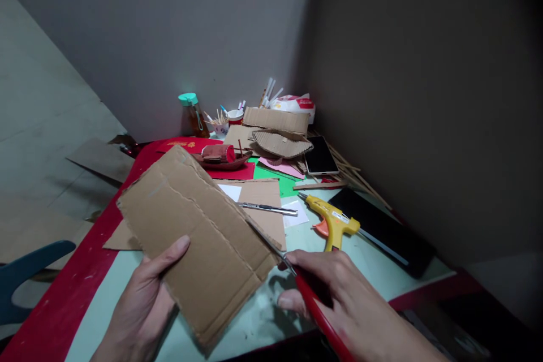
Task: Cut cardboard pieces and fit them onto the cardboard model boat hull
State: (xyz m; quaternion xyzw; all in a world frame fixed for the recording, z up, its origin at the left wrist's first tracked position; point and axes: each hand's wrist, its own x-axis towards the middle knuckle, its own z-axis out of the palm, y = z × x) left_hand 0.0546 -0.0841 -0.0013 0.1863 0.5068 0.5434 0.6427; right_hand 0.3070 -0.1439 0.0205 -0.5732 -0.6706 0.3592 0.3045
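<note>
Head view: cardboard sheet [199,237], held above the table [263,317], long axis running from far left to near right. Left hand [144,300] grips its near-left edge, thumb on top, fingers hidden beneath. Right hand [339,300], fingers curled round red-handled scissors [305,288], sets the blades at the sheet's right edge. Beyond: glue gun [333,220], knife [267,208], phone [320,155].

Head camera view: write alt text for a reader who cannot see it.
A left hand holds up a sheet of brown cardboard while the right hand works red-handled scissors at its edge. Behind, on a cluttered craft table, lie a yellow glue gun, a utility knife and a phone.
</note>
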